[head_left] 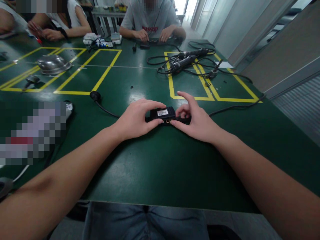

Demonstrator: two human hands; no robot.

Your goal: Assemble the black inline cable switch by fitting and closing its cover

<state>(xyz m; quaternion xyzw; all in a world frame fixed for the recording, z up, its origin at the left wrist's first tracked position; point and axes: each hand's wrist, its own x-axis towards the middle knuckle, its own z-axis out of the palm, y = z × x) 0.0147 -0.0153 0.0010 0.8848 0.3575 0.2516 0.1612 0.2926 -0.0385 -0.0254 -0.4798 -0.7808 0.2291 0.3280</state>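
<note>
A small black box [171, 112] with a white label on top sits just in front of me, at or slightly above the green table. My left hand [136, 116] grips its left end, fingers along the far edge and thumb on the near edge. At the other end, my right hand [196, 121] has its thumb against the near corner and the lower fingers curled behind. Its index finger is lifted off. A black cable [107, 111] runs out past my left hand to a round black plug [95, 96]. Another black cable [232, 107] leads away past my right hand.
Yellow tape marks the green table [160, 173]. A metal bowl [53, 63] stands at back left, and black corded tools [183, 63] lie tangled at back right. A blurred-out object [37, 130] lies left. Across the table a person's hands [165, 34] handle black parts.
</note>
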